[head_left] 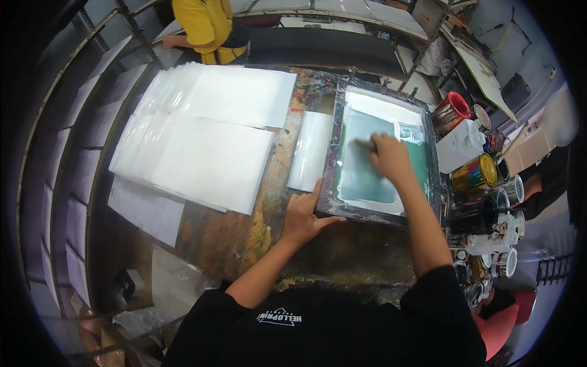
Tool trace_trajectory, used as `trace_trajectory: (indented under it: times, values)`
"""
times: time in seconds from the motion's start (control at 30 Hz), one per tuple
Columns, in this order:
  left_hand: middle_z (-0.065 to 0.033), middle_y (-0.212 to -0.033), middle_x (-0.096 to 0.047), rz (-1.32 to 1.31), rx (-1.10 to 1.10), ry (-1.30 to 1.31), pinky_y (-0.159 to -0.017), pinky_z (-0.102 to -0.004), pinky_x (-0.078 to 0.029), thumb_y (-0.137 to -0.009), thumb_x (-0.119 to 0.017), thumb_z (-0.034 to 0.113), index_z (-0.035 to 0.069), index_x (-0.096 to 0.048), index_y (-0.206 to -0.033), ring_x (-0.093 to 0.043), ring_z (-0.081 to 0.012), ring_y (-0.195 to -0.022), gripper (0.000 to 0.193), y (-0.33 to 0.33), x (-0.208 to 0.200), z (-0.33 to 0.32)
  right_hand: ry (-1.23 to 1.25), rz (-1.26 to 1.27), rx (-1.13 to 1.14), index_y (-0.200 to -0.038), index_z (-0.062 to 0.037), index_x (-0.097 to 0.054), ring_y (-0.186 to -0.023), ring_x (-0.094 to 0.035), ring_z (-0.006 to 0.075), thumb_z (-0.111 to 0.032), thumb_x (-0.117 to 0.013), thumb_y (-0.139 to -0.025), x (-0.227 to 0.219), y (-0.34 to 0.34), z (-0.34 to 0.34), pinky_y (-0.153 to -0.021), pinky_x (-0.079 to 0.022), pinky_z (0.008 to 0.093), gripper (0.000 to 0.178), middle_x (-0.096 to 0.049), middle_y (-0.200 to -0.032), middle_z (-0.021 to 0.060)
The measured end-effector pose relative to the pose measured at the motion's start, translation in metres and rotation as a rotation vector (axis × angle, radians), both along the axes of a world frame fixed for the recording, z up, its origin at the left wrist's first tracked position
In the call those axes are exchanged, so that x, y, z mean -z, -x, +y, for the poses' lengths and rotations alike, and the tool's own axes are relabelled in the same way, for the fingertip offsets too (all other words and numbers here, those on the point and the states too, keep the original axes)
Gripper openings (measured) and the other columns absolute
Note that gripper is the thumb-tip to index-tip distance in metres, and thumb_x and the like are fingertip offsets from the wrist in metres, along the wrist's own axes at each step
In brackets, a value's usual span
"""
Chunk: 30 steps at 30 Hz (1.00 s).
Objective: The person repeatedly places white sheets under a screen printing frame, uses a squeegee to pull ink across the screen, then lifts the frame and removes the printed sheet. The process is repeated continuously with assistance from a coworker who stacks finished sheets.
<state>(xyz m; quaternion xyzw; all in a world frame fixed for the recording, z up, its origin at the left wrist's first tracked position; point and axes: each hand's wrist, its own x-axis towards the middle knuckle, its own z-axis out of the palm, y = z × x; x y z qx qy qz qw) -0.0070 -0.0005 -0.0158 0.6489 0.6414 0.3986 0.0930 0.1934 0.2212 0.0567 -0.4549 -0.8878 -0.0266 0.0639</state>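
My left grip (301, 215), spread, braced the frame (330, 165); my right grip (390, 156) worked the screen (370, 177), its hold unclear. Seemingly wiping, next needing even pressure!

A dark shape (364, 145) at the right hand (391, 158) is too blurred to identify; the top edge crops the far co-worker (205, 27) above the shoulders.

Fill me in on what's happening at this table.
The left hand is at the near left corner of a dark-edged frame, thumb and a finger spread along its two sides. The right hand is over the frame's green and pale panel; blur hides whether it holds anything. White sheets lie in piles to the left, and cans and containers crowd the right. Beyond the table is someone in a yellow shirt.
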Motion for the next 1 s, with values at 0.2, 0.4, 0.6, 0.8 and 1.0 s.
trace_trajectory:
  times: [0.2, 0.4, 0.6, 0.8, 1.0]
  values:
    - [-0.0180, -0.100, -0.073, -0.234, 0.040, 0.050, -0.084, -0.0398, -0.052, -0.070, -0.096, 0.055, -0.006, -0.049, -0.155, -0.066, -0.0306, -0.087, 0.115, -0.005, -0.028, 0.002, 0.067, 0.113, 0.003, -0.106, -0.0037, -0.058, -0.091, -0.066, 0.0401, -0.028, -0.079, -0.086, -0.053, -0.019, -0.135, -0.079, -0.051, 0.0534, 0.038, -0.063, -0.095, 0.0156]
    - [-0.0144, -0.111, -0.069, -0.725, 0.086, -0.278, -0.086, -0.0351, -0.054, -0.080, -0.096, 0.039, -0.007, -0.043, -0.158, -0.068, -0.0232, -0.093, 0.105, -0.031, -0.097, 0.046, -0.465, 0.289, -0.010, -0.090, -0.0043, -0.063, -0.084, -0.063, 0.0349, -0.052, -0.076, -0.090, -0.122, -0.002, -0.118, -0.082, -0.042, 0.0488, 0.050, -0.062, -0.084, 0.0119]
    - [-0.0172, -0.105, -0.063, -0.280, -0.016, -0.066, -0.086, -0.0410, -0.056, -0.092, -0.086, 0.033, -0.002, -0.056, -0.146, -0.065, -0.0312, -0.096, 0.071, 0.003, -0.096, 0.050, -0.558, 0.357, -0.007, -0.081, -0.0040, -0.066, -0.079, -0.061, 0.0322, -0.057, -0.065, -0.099, -0.194, 0.014, -0.067, -0.081, -0.038, 0.0446, 0.056, -0.060, -0.075, 0.0110]
    - [-0.0207, -0.104, -0.067, 0.113, -0.267, 0.341, -0.086, -0.0536, -0.051, -0.098, -0.075, 0.032, 0.001, -0.066, -0.110, -0.064, -0.0426, -0.104, 0.034, 0.031, -0.028, 0.033, -0.504, 0.363, 0.044, -0.078, -0.0012, -0.067, -0.069, -0.058, 0.0344, -0.066, -0.055, -0.102, -0.224, 0.017, -0.035, -0.078, -0.041, 0.0441, 0.070, -0.059, -0.070, 0.0136]
    - [-0.0158, -0.079, -0.069, -0.155, -0.219, 0.173, -0.067, -0.0458, -0.049, -0.101, -0.071, 0.024, -0.002, -0.068, -0.089, -0.066, -0.0337, -0.073, 0.029, 0.017, -0.043, 0.050, -0.567, 0.365, -0.054, -0.083, -0.0024, -0.072, -0.064, -0.059, 0.0331, -0.067, -0.051, -0.104, -0.222, 0.015, -0.019, -0.068, -0.046, 0.0452, 0.071, -0.060, -0.068, 0.0125]
